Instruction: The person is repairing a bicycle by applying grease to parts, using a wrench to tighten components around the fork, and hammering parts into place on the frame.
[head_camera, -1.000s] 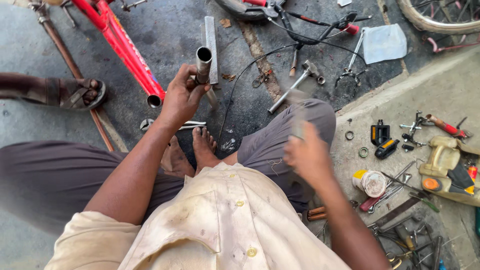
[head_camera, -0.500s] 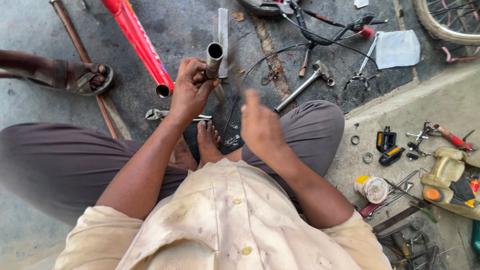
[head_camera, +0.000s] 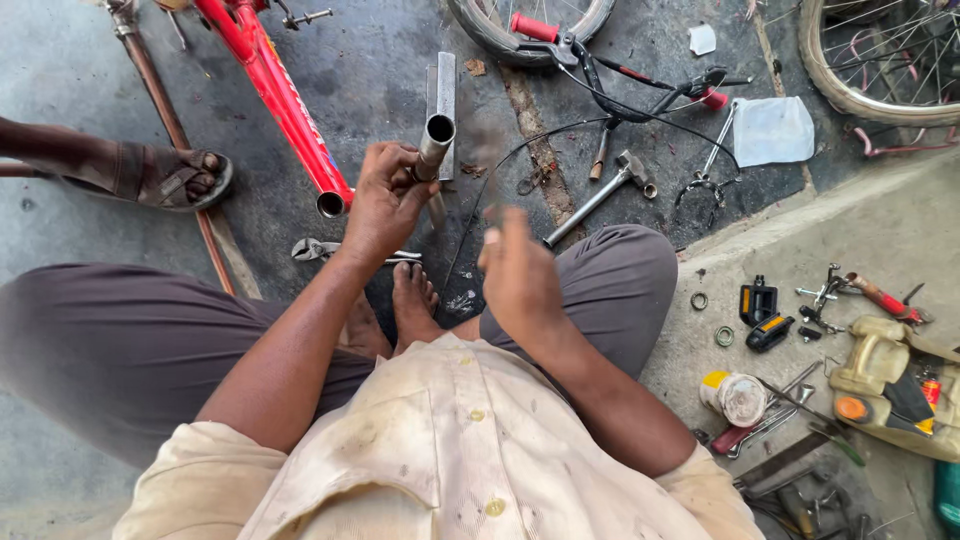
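We hold a grey metal tube (head_camera: 434, 146) in our left hand (head_camera: 385, 203); it is round, hollow and dull, its open dark mouth facing up toward us, and it stands nearly upright over the dark floor (head_camera: 380, 80). Our left fingers (head_camera: 392, 165) are clamped around the tube just below its mouth, wrapping it from the 9 o'clock side, so the open end pokes out above them at 1 o'clock from the hand. Behind the tube, at its 12 o'clock, a flat grey bar (head_camera: 441, 85) lies on the floor. Our right hand (head_camera: 520, 275) hovers at 4 o'clock from the tube, apart from it and blurred; its fingers look loosely curled together, and we cannot tell whether they pinch anything. At 9 o'clock from the left hand the open end of a red frame (head_camera: 275, 95) points down beside our wrist, near but not touching the tube. Pliers (head_camera: 315, 249) lie on the floor at 7 o'clock from the left hand, partly under our forearm. A hammer (head_camera: 600, 195) lies at 3 o'clock from the tube, well apart. Another person's sandalled foot (head_camera: 165, 178) rests far out at 9 o'clock.
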